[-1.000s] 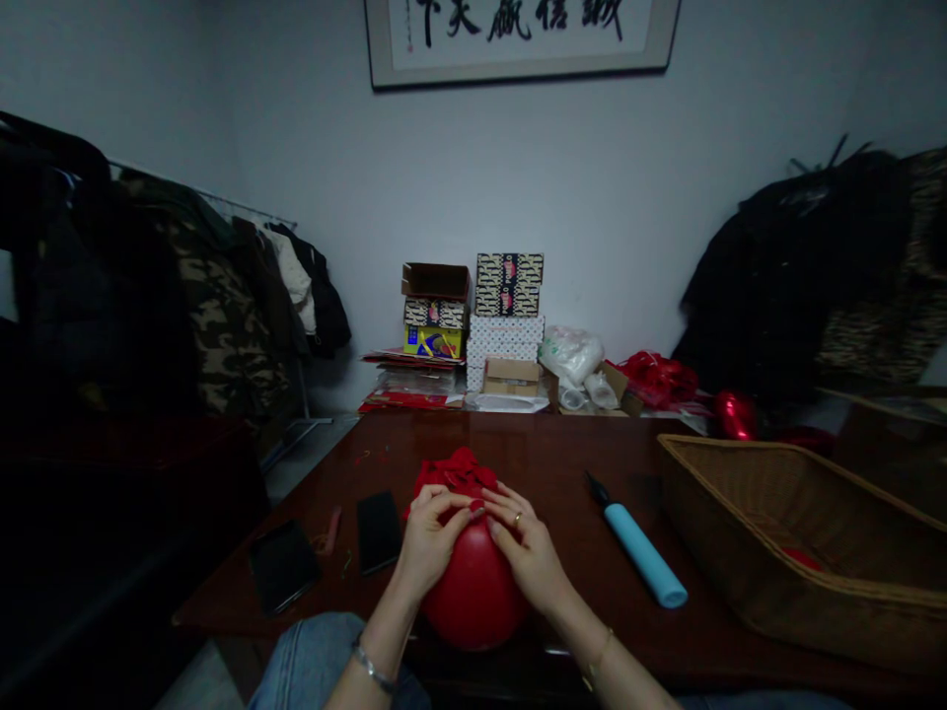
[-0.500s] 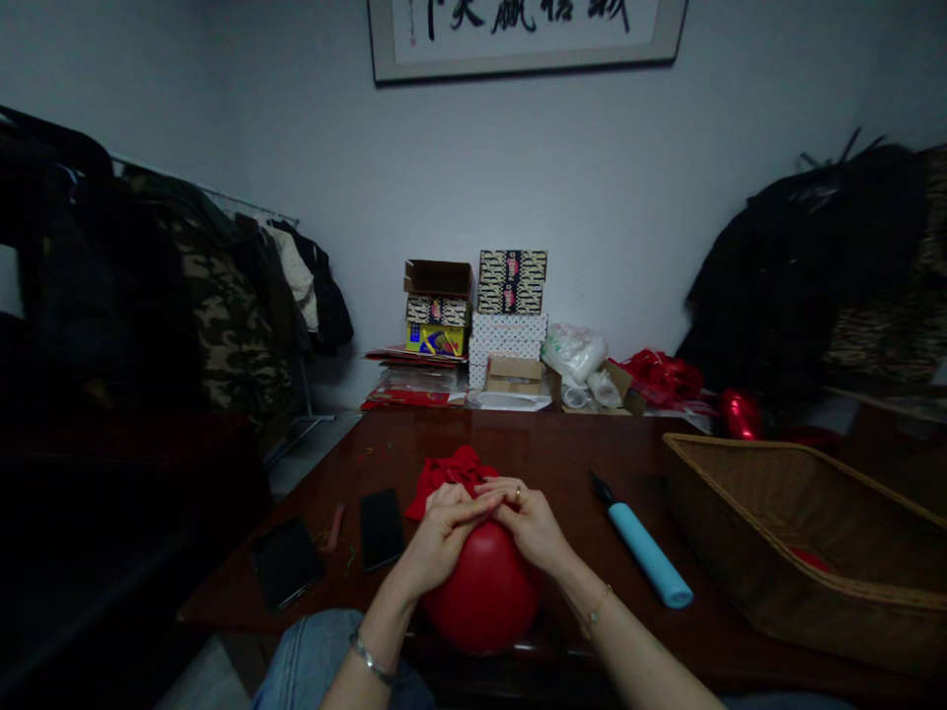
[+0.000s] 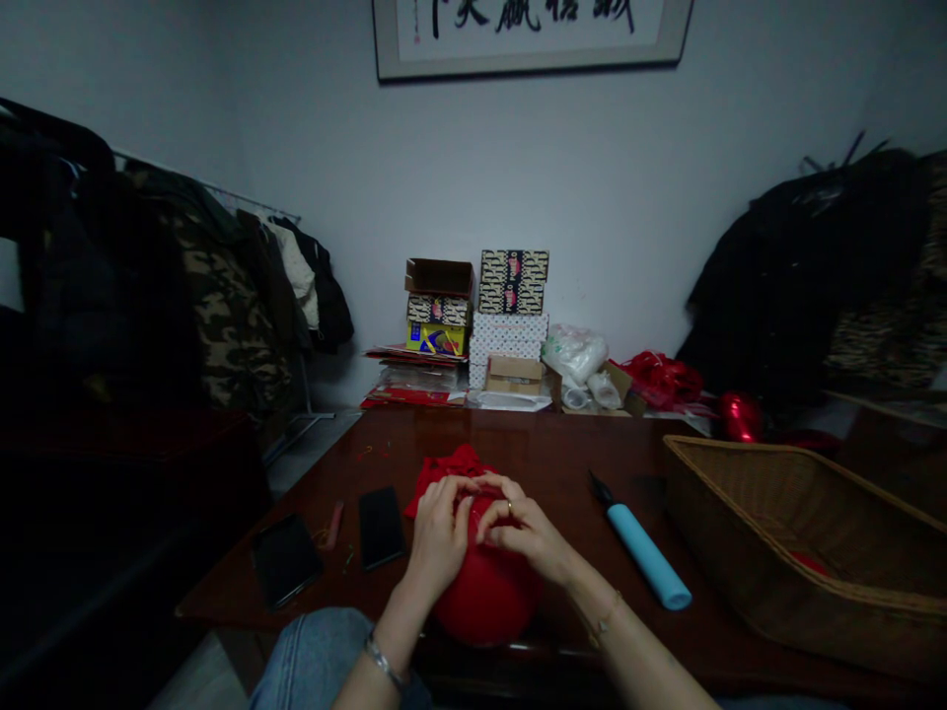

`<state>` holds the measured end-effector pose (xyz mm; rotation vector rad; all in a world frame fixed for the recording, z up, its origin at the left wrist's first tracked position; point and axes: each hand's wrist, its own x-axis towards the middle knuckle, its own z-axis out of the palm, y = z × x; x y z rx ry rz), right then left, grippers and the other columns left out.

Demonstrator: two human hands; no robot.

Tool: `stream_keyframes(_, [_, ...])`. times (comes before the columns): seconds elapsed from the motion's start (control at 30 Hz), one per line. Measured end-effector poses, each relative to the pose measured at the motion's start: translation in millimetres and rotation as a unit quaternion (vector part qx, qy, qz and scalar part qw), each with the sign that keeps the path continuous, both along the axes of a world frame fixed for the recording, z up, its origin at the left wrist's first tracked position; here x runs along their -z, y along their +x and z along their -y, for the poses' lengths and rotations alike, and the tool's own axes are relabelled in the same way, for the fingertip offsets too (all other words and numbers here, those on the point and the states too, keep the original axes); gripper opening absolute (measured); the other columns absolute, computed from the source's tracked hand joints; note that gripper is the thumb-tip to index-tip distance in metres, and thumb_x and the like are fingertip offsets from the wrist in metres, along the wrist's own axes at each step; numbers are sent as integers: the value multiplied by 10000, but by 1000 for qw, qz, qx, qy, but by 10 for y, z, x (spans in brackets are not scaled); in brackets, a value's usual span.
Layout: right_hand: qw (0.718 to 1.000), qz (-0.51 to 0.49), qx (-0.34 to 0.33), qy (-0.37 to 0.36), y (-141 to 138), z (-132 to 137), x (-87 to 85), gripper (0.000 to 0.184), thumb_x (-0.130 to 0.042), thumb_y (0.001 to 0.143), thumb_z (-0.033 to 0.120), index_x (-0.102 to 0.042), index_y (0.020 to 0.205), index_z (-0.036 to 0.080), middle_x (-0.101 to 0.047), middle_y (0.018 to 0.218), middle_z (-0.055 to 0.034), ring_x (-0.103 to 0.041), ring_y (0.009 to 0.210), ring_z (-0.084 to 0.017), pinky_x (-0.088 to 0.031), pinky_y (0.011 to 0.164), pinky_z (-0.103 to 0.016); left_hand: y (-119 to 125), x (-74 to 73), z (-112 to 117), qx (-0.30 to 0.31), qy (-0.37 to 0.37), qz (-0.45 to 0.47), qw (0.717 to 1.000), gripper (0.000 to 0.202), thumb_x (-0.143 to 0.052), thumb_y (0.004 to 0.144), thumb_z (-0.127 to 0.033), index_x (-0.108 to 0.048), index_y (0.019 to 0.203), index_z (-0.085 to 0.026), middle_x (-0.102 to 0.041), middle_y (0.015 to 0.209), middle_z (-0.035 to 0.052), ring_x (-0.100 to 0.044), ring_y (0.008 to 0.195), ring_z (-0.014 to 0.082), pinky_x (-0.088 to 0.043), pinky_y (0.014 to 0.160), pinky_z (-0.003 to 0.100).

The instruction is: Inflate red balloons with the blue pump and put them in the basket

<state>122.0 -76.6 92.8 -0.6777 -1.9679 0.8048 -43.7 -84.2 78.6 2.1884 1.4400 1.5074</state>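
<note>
A round red balloon (image 3: 488, 597) rests at the near edge of the dark wooden table (image 3: 547, 463), against my lap. My left hand (image 3: 438, 537) curls over its top left, fingers closed on the balloon's upper part. My right hand (image 3: 518, 532), with a ring on one finger, is bent over the top right, fingertips pinching at the balloon's neck. Just beyond my hands lies a heap of limp red balloons (image 3: 450, 465).
A blue hand pump (image 3: 642, 552) lies to the right, and a large wicker basket (image 3: 799, 532) fills the right side. Two dark phones (image 3: 381, 526) (image 3: 285, 559) lie on the left. Boxes (image 3: 510, 316) are stacked at the wall; coats hang on both sides.
Both hands have stayed on the top of the balloon; the fingers have shifted from a tight clasp to a looser curl around the neck. The view moved slightly.
</note>
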Motion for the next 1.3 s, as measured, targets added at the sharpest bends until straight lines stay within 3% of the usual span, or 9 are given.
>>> stream_keyframes(0.07, [999,-7,34,23,-62,-9,17,171,-581,770,236,-703,866,307,-394,1393,6,-284,1315,-230,-248,1050,-453,50,21,10,-24,9,-20,999,157,-422,830,-126,-523,921,-204,-589,896,56,-532,851,216,-411,771,373])
stream_keyframes(0.13, [986,-21,129,99,-137,-24,66,238,-553,800,239,-675,982,332,-282,1462,17,-178,1355,-240,-208,1061,-496,88,50,12,-46,23,-30,998,167,-420,823,-114,-511,931,-203,-584,886,58,-541,841,219,-420,756,374])
stream_keyframes(0.23, [922,-31,296,246,-230,-44,153,269,-542,821,218,-652,1029,348,-237,1479,21,-165,1358,-259,-263,1031,-530,125,91,8,-60,42,-36,997,146,-417,840,-140,-509,931,-206,-585,872,58,-555,818,217,-436,737,367])
stream_keyframes(0.33, [883,-40,359,299,-267,-63,211,302,-543,827,188,-629,1075,339,-278,1461,19,-217,1343,-249,-334,1004,-506,148,113,15,-55,48,-31,997,127,-420,850,-155,-505,929,-207,-586,874,58,-559,813,211,-445,735,361])
stream_keyframes(0.53, [882,-50,386,267,-265,-110,260,240,-563,826,240,-653,1044,282,-361,1418,-10,-247,1328,-249,-333,1014,-500,165,131,54,-40,43,8,998,104,-439,850,-173,-506,924,-204,-577,871,58,-561,808,201,-450,744,356])
stream_keyframes(0.7, [909,-31,367,195,-251,-140,303,183,-584,808,349,-701,919,264,-424,1376,-41,-277,1312,-263,-352,999,-495,123,118,32,-10,-4,123,992,106,-509,819,-228,-538,917,-198,-616,865,45,-596,781,179,-466,757,337])
stream_keyframes(0.9, [941,0,305,146,-233,-158,347,148,-652,744,369,-715,852,290,-435,1366,-39,-304,1299,-280,-358,990,-503,58,83,-44,72,-102,345,930,210,-602,772,-329,-593,863,-140,-677,773,60,-650,728,175,-513,684,289])
stream_keyframes(1.1, [953,19,265,146,-251,-139,328,138,-652,749,321,-711,873,315,-449,1357,-20,-272,1315,-276,-325,1005,-514,71,79,-28,93,-119,363,919,210,-638,749,-322,-618,842,-135,-699,803,73,-666,758,185,-522,698,288])
stream_keyframes(1.3, [949,20,269,163,-287,-92,288,94,-610,778,271,-704,776,274,-523,1292,-22,-325,1282,-244,-343,995,-480,57,83,-13,92,-83,299,946,193,-587,792,-315,-608,897,-155,-686,916,86,-648,850,190,-502,772,316])
